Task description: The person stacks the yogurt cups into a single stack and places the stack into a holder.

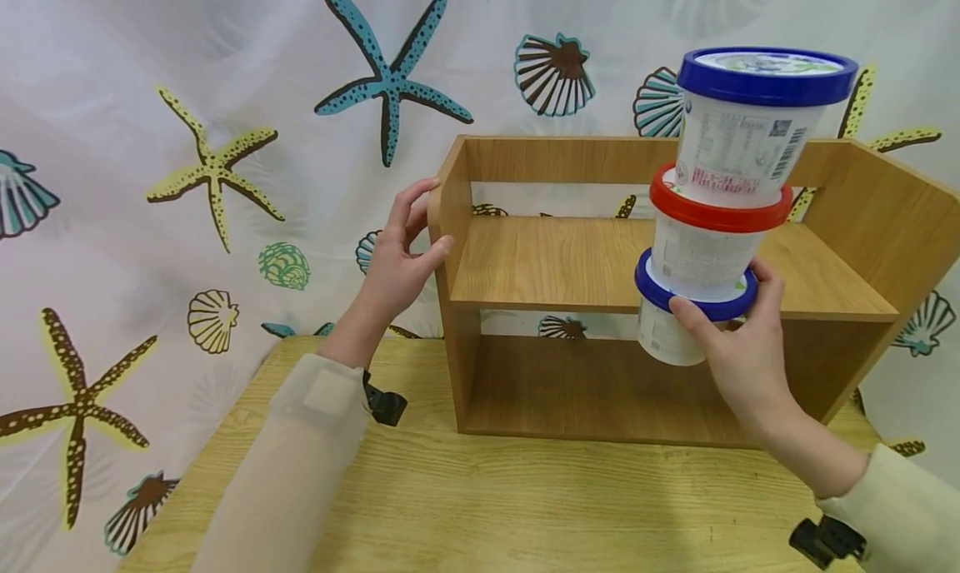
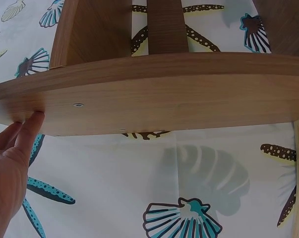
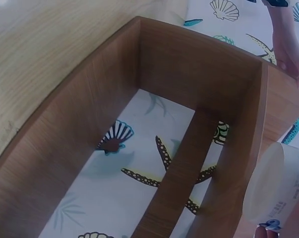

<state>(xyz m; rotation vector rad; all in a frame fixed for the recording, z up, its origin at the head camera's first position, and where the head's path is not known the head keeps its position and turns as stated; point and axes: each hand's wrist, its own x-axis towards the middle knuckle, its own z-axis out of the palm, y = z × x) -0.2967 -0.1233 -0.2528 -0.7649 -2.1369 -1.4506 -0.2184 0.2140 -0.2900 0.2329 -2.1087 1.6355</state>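
A stack of three white tubs leans slightly in front of a two-level wooden shelf (image 1: pixel 555 256). On top is a tub with a blue lid (image 1: pixel 742 132), then a tub with a red lid (image 1: pixel 697 252), then a lower blue-lidded tub (image 1: pixel 667 336). My right hand (image 1: pixel 750 356) grips the lowest tub near its lid, thumb in front. That tub's base (image 3: pixel 268 183) shows in the right wrist view, apart from the table. My left hand (image 1: pixel 401 256) rests on the shelf's left side panel, its fingertips (image 2: pixel 35 124) touching the outer face.
The shelf stands on a light wooden table (image 1: pixel 465 498), with a back rail (image 1: pixel 562 161) along its top. Behind hangs a white cloth (image 1: pixel 300 48) printed with starfish and shells. Side panels rise at both ends of the upper board.
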